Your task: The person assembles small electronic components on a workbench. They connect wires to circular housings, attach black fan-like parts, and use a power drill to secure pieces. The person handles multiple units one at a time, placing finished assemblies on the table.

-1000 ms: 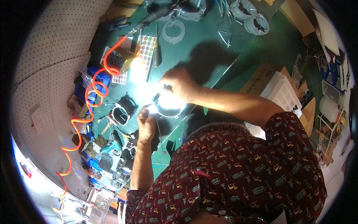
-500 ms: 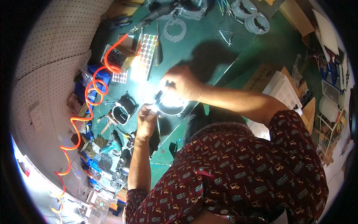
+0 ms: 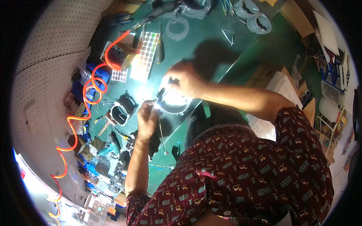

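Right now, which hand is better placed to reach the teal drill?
Probably the left hand: it's nearer the drill, which lies on that side. The right hand is farther away, holding the ring. Glare hides what the left fingertips grip.

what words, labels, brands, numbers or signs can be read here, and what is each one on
None can be read.
White rectangular sheet of round, coloured stickers: any print is too small and partly washed out.
Brown cardboard box: any print is too dim and blurred.
Teal-and-black power drill: any label is too small.
Grey ring-shaped part being held: glare hides any marking.
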A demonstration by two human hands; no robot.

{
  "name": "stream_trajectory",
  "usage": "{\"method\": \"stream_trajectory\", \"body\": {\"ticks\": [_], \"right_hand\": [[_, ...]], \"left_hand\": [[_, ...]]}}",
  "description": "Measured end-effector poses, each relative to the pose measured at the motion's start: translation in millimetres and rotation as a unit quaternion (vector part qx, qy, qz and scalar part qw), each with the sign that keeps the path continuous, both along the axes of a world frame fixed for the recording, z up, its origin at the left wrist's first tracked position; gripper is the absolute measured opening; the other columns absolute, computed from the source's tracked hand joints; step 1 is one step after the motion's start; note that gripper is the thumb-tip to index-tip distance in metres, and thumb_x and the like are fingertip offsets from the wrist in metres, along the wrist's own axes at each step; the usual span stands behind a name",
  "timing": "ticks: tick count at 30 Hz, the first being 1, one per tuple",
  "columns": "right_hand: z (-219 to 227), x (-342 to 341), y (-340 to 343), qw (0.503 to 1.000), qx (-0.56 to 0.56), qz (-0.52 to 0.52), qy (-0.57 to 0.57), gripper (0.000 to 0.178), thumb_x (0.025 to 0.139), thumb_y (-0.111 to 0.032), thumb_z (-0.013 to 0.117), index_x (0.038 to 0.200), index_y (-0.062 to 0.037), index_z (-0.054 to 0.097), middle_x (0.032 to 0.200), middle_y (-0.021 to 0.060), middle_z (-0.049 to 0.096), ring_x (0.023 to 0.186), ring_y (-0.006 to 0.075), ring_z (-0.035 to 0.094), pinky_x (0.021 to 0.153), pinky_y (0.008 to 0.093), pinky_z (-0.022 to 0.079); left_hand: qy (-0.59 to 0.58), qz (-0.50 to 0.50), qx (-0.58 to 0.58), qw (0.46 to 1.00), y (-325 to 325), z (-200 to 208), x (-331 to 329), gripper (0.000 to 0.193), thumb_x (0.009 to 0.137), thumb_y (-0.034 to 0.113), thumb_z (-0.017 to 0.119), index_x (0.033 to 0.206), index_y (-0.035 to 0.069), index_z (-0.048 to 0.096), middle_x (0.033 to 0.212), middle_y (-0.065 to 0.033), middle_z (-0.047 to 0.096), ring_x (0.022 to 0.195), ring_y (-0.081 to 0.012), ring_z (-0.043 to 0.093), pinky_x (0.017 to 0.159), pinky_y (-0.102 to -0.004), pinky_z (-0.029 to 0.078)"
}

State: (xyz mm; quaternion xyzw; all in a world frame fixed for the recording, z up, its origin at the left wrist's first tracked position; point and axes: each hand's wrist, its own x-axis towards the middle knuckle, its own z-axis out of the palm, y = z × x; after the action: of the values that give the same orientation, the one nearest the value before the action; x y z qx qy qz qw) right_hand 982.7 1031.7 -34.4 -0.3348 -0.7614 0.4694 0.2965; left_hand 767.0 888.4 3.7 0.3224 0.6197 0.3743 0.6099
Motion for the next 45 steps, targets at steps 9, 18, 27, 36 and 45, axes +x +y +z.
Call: {"method": "stream_trajectory", "body": {"ticks": [9,18,27,36,45], "right_hand": [[8,1,2,1.000,0.002,0.008,-0.012,0.021,0.086,-0.027,0.075,0.100,-0.0129,0.067,0.102,0.0052,0.067,0.108,0.0262,0.061,0.094,0.0493,0.038],[6,1,0,1.000,0.011,0.013,-0.008,0.021,0.085,-0.029,0.074,0.099,-0.0140,0.067,0.101,0.0052,0.066,0.108,0.0261,0.061,0.094,0.0500,0.038],[6,3,0,1.000,0.021,0.008,-0.008,0.022,0.085,-0.029,0.075,0.099,-0.0142,0.067,0.101,0.0043,0.067,0.108,0.0257,0.061,0.092,0.0485,0.038],[5,-3,1,1.000,0.025,-0.002,0.006,0.021,0.081,-0.025,0.077,0.096,-0.0136,0.069,0.098,0.0032,0.067,0.103,0.0253,0.062,0.090,0.0479,0.040],[7,0,3,0.999,0.033,-0.001,0.008,0.018,0.082,-0.024,0.075,0.095,-0.0130,0.068,0.098,0.0042,0.067,0.101,0.0261,0.063,0.089,0.0445,0.043]], "left_hand": [[0.274,-0.077,0.055,0.957,-8,1,13,0.039,0.087,-0.008,0.062,0.125,-0.006,0.057,0.091,-0.0049,0.064,0.075,-0.0100,0.059,0.067,-0.0263,0.050],[0.320,-0.054,0.066,0.944,-8,-1,22,0.035,0.084,-0.010,0.057,0.118,-0.008,0.062,0.083,-0.0047,0.066,0.075,-0.0081,0.055,0.066,-0.0261,0.049],[0.225,-0.024,0.025,0.974,-12,6,21,0.048,0.085,-0.008,0.057,0.133,-0.009,0.054,0.089,-0.0117,0.070,0.079,-0.0145,0.067,0.075,-0.0304,0.057],[0.347,-0.056,0.027,0.936,-6,-1,21,0.020,0.086,-0.004,0.053,0.104,-0.007,0.062,0.075,-0.0064,0.065,0.062,-0.0100,0.059,0.054,-0.0282,0.050],[0.122,0.013,-0.020,0.992,-9,9,16,0.032,0.098,0.001,0.060,0.128,-0.011,0.055,0.093,-0.0092,0.068,0.079,-0.0148,0.067,0.073,-0.0298,0.058]]}}
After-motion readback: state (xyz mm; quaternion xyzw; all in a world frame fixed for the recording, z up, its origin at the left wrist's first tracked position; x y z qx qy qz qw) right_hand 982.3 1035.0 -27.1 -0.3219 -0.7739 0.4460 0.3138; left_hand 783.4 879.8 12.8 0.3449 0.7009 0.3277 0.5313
